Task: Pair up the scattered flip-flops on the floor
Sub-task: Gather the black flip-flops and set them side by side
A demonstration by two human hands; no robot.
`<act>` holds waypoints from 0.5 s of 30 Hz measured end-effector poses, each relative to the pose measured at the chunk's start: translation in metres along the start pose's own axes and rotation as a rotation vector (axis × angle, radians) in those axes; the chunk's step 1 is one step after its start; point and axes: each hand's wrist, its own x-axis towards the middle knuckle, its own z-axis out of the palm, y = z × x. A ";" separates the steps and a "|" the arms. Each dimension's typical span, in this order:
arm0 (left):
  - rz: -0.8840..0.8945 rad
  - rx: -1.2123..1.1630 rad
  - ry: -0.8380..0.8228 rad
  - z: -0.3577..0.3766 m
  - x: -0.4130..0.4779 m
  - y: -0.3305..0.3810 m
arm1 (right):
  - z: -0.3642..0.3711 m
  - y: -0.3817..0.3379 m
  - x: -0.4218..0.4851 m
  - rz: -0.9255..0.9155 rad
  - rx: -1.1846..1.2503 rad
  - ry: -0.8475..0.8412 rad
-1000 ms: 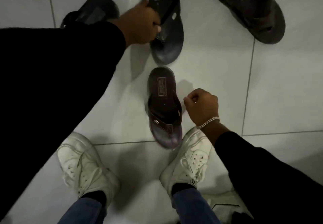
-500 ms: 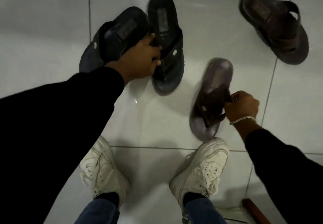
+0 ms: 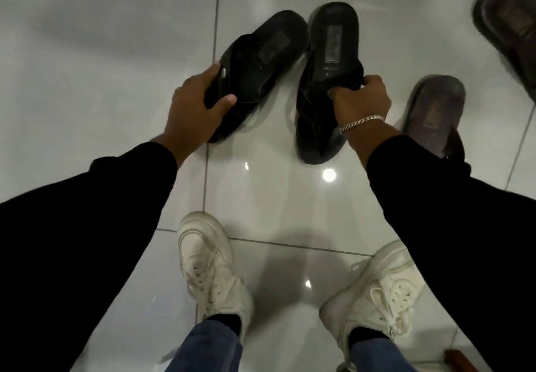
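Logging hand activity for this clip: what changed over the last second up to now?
The right hand let go of the brown flip-flop, now lying on the floor, and took hold of the right black flip-flop. The left hand shifted its hold to the left black flip-flop. The other brown flip-flop stayed untouched.

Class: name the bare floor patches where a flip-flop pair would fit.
Bare tile lies left of the left black flip-flop, and between the black pair and the white sneakers. Crowded: right, around the brown flip-flops.
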 end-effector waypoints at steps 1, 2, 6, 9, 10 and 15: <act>-0.007 -0.002 -0.004 0.001 0.001 0.000 | 0.006 0.000 -0.005 0.005 0.009 -0.012; -0.026 -0.015 -0.006 0.001 0.000 -0.002 | 0.010 0.000 -0.011 0.001 0.023 -0.041; -0.154 -0.117 0.006 0.002 -0.004 -0.008 | 0.017 0.003 -0.021 0.094 0.130 -0.091; -0.176 -0.148 0.017 -0.001 0.003 -0.007 | 0.018 -0.010 -0.011 0.230 0.250 -0.076; -0.177 -0.145 0.012 -0.001 0.007 -0.004 | 0.020 -0.016 -0.009 0.229 0.255 -0.084; -0.257 -0.160 0.073 0.003 0.019 0.004 | 0.040 -0.028 -0.010 0.078 0.091 -0.077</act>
